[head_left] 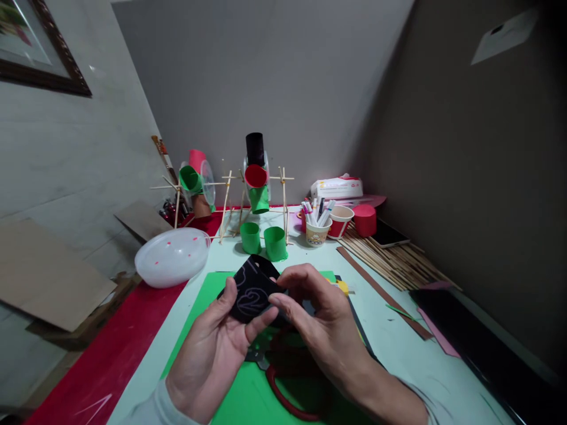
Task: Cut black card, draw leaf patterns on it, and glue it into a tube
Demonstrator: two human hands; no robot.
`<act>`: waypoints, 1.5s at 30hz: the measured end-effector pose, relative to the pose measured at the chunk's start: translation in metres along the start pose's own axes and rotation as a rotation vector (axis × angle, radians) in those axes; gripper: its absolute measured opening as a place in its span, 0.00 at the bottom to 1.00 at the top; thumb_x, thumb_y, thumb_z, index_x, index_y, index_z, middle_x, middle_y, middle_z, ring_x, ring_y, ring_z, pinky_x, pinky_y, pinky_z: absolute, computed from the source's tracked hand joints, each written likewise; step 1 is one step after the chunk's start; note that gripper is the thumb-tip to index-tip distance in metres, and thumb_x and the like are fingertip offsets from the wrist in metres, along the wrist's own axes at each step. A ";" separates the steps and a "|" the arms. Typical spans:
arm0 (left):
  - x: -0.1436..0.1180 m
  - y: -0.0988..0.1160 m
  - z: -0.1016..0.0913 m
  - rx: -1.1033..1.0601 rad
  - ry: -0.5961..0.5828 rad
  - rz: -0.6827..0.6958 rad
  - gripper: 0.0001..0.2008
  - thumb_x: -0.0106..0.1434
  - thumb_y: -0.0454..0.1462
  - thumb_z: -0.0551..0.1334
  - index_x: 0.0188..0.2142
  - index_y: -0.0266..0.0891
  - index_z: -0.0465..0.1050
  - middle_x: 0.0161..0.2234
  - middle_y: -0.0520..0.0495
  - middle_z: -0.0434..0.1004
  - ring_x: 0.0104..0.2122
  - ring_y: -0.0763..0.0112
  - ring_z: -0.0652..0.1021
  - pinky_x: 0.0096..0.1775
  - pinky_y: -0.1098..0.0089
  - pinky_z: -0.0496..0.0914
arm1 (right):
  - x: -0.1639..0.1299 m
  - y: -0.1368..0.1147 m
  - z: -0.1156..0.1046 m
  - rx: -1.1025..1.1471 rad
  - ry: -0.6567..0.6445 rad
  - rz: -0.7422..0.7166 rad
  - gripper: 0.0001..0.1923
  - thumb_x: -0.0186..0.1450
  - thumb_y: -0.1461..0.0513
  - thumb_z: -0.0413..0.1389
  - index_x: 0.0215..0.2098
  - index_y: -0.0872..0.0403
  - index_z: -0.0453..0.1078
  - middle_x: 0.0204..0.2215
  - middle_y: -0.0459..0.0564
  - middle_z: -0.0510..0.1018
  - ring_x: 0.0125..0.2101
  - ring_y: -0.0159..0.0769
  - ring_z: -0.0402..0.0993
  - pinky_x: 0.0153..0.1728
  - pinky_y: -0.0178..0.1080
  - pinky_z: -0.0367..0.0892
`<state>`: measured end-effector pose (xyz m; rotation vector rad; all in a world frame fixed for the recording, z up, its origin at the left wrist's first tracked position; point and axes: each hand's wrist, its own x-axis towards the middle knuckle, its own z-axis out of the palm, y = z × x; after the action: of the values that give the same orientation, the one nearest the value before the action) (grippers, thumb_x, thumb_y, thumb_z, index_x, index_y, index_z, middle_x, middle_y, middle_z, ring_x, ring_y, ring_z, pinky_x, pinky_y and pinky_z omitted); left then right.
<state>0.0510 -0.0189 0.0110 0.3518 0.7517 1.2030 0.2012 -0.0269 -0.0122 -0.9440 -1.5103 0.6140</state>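
A black paper tube (252, 289) with light drawn lines is held between both hands, above a green sheet (212, 313). My left hand (212, 348) grips its left side, thumb on the front and fingers beneath. At the tube's right edge, my right hand (323, 319) pinches the paper between thumb and fingers. Below the hands lie red-handled scissors (283, 401), partly hidden by my right hand. Just beyond the tube, two green paper cups (251, 238) stand side by side.
Stick frames (284, 200) carry coloured paper tubes at the back. A clear plastic lid (172, 257) lies left. Markers fill a paper cup (317, 235), near a red-and-white cup (340, 219). Wooden sticks (381, 257) and a brown strip (381, 289) lie right.
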 end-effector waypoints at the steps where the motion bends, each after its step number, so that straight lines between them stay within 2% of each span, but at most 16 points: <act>1: 0.000 0.001 0.000 -0.001 -0.008 -0.008 0.17 0.73 0.31 0.51 0.40 0.30 0.81 0.41 0.36 0.85 0.32 0.64 0.85 0.33 0.64 0.83 | -0.001 0.000 -0.001 -0.039 0.002 -0.038 0.05 0.66 0.66 0.61 0.37 0.50 0.70 0.31 0.42 0.73 0.30 0.31 0.68 0.31 0.33 0.64; 5: -0.002 0.005 0.001 0.010 -0.015 0.006 0.16 0.71 0.28 0.53 0.40 0.28 0.81 0.39 0.34 0.86 0.32 0.62 0.85 0.31 0.63 0.83 | -0.001 0.001 -0.002 -0.121 0.001 -0.142 0.08 0.65 0.70 0.61 0.37 0.51 0.71 0.31 0.42 0.74 0.32 0.33 0.68 0.34 0.34 0.63; 8: -0.003 0.005 0.001 0.022 0.023 0.041 0.15 0.69 0.27 0.54 0.37 0.27 0.81 0.37 0.34 0.86 0.33 0.61 0.85 0.32 0.63 0.82 | -0.002 0.000 -0.003 -0.125 -0.025 -0.197 0.09 0.65 0.71 0.60 0.37 0.51 0.70 0.33 0.43 0.75 0.36 0.34 0.69 0.37 0.36 0.64; 11: -0.004 0.005 0.002 0.028 0.040 0.087 0.15 0.68 0.26 0.55 0.35 0.28 0.82 0.37 0.34 0.86 0.35 0.59 0.85 0.35 0.62 0.83 | -0.002 -0.002 -0.004 -0.132 -0.049 -0.217 0.09 0.65 0.69 0.60 0.42 0.51 0.70 0.36 0.45 0.76 0.37 0.36 0.69 0.39 0.38 0.64; 14: -0.004 0.004 0.002 0.035 0.011 0.098 0.15 0.68 0.27 0.55 0.35 0.29 0.82 0.38 0.36 0.86 0.37 0.60 0.85 0.38 0.64 0.82 | -0.002 -0.005 -0.003 -0.181 -0.064 -0.274 0.14 0.66 0.69 0.60 0.49 0.51 0.70 0.38 0.47 0.76 0.38 0.36 0.68 0.42 0.40 0.64; 17: -0.004 0.004 0.002 0.019 -0.002 0.091 0.15 0.70 0.29 0.55 0.37 0.30 0.82 0.39 0.36 0.85 0.38 0.60 0.85 0.39 0.65 0.82 | -0.003 -0.004 -0.002 -0.228 -0.065 -0.354 0.15 0.66 0.73 0.57 0.47 0.51 0.72 0.38 0.48 0.75 0.39 0.37 0.67 0.41 0.40 0.64; 19: -0.004 0.005 0.002 -0.002 -0.010 0.085 0.15 0.70 0.30 0.55 0.39 0.31 0.82 0.40 0.36 0.85 0.38 0.60 0.85 0.39 0.64 0.82 | -0.004 -0.003 -0.002 -0.219 -0.059 -0.391 0.17 0.66 0.74 0.57 0.49 0.51 0.71 0.39 0.49 0.76 0.39 0.37 0.68 0.42 0.41 0.65; 22: -0.005 0.005 0.001 -0.010 -0.010 0.090 0.14 0.68 0.28 0.56 0.40 0.32 0.82 0.40 0.37 0.85 0.38 0.60 0.84 0.38 0.64 0.82 | -0.005 -0.002 -0.003 -0.216 -0.064 -0.401 0.21 0.66 0.73 0.58 0.55 0.52 0.67 0.40 0.50 0.77 0.39 0.38 0.68 0.43 0.42 0.65; 27: -0.005 0.004 -0.001 0.021 0.019 0.107 0.10 0.63 0.27 0.60 0.35 0.31 0.82 0.42 0.35 0.85 0.42 0.55 0.83 0.41 0.60 0.82 | -0.005 -0.003 -0.002 -0.253 -0.077 -0.390 0.18 0.67 0.74 0.55 0.51 0.53 0.74 0.36 0.50 0.73 0.38 0.37 0.68 0.38 0.39 0.68; 32: -0.005 0.006 -0.003 0.010 -0.029 0.132 0.10 0.60 0.27 0.62 0.36 0.34 0.83 0.41 0.39 0.85 0.48 0.53 0.81 0.44 0.60 0.81 | 0.000 -0.010 -0.006 -0.260 -0.091 -0.409 0.20 0.65 0.75 0.53 0.50 0.53 0.75 0.43 0.53 0.74 0.45 0.39 0.70 0.45 0.43 0.69; 34: -0.004 0.007 -0.002 0.022 -0.036 0.176 0.09 0.59 0.27 0.63 0.35 0.35 0.83 0.42 0.38 0.85 0.49 0.51 0.81 0.45 0.58 0.81 | 0.006 -0.013 -0.015 -0.273 -0.051 -0.389 0.20 0.65 0.74 0.54 0.52 0.53 0.73 0.45 0.54 0.74 0.46 0.40 0.71 0.46 0.44 0.69; 36: -0.002 0.009 -0.002 0.039 -0.030 0.215 0.08 0.58 0.28 0.64 0.34 0.34 0.83 0.43 0.38 0.85 0.49 0.49 0.81 0.46 0.55 0.81 | 0.014 -0.013 -0.031 -0.280 0.052 -0.336 0.16 0.66 0.71 0.55 0.51 0.52 0.73 0.45 0.53 0.74 0.46 0.40 0.72 0.46 0.43 0.69; 39: 0.002 0.011 -0.002 0.074 -0.003 0.259 0.06 0.57 0.29 0.66 0.34 0.33 0.82 0.44 0.37 0.84 0.50 0.47 0.80 0.47 0.55 0.80 | 0.024 -0.006 -0.063 -0.355 0.155 -0.144 0.08 0.70 0.64 0.54 0.46 0.52 0.72 0.43 0.51 0.77 0.43 0.39 0.75 0.44 0.40 0.69; 41: 0.004 0.013 -0.002 0.107 -0.002 0.301 0.08 0.57 0.29 0.66 0.36 0.34 0.83 0.45 0.38 0.84 0.50 0.48 0.80 0.46 0.58 0.81 | 0.026 0.004 -0.083 -0.527 0.080 0.049 0.11 0.73 0.58 0.49 0.49 0.53 0.69 0.42 0.52 0.79 0.40 0.38 0.76 0.40 0.38 0.70; 45: 0.006 0.017 -0.004 0.177 -0.017 0.394 0.16 0.59 0.27 0.65 0.45 0.43 0.82 0.45 0.46 0.85 0.52 0.54 0.80 0.46 0.66 0.80 | 0.017 0.024 -0.104 -0.705 -0.181 0.236 0.14 0.70 0.54 0.53 0.31 0.54 0.72 0.25 0.49 0.79 0.26 0.38 0.74 0.28 0.37 0.62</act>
<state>0.0366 -0.0082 0.0167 0.6793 0.7995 1.5031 0.3081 -0.0140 -0.0044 -1.6565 -1.8343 0.3286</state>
